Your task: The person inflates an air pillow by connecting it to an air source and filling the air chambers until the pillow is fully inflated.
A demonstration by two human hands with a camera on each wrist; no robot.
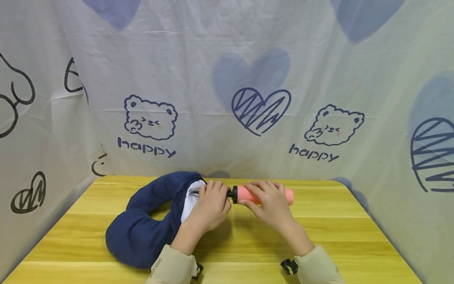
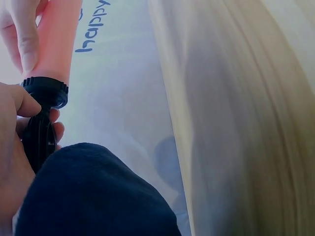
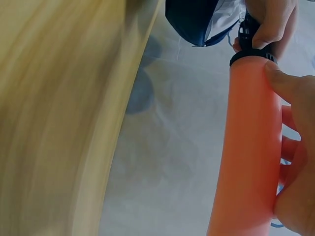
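Beside a navy neck pillow (image 1: 138, 232), the head view shows a pink hand pump (image 1: 245, 194); the left wrist's, the left hand (image 2: 11, 142) gripping its black end (image 2: 37, 145); the right wrist's, the right hand (image 3: 302, 162) curled round its barrel (image 3: 251, 142).

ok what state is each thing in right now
navy pillow: cover open at one end, white inside showing
pump: held roughly level, thin tip at the white opening; whether attached, unclear
left hand: gripping the pump's black end
right hand: gripping the pump's pink body
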